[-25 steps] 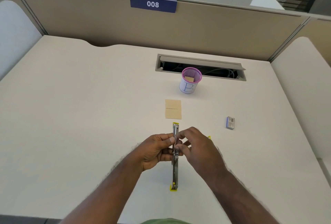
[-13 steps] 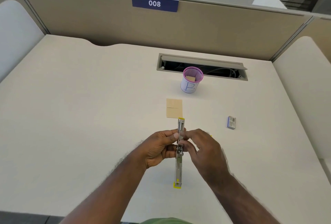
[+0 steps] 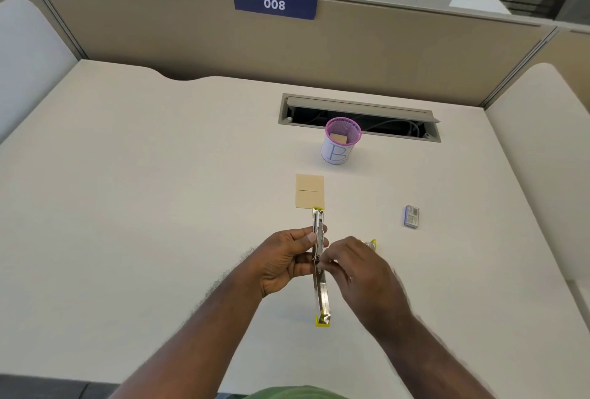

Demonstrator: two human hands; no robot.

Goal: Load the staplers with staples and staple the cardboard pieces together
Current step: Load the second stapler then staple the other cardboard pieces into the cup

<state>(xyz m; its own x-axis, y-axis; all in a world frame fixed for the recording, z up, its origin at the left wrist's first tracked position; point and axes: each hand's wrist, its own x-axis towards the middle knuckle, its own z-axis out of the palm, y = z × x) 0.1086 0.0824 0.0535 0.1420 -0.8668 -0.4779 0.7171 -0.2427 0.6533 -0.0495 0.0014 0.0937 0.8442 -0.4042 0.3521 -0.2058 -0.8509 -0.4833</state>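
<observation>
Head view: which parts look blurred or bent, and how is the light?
Head view: the right hand and its forearm are smeared by motion; the left hand and the opened stapler stay sharper. The wide lens curves the partition and the desk edges. Light is soft and even, shadows faint.

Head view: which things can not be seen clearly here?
- Right hand: blurred; whether its fingertips pinch staples is unclear.
- Opened stapler: its middle is hidden by both hands; the left hand holds it.
- Yellow object beyond the right hand: mostly covered.
- Small box: label too small to read.
</observation>
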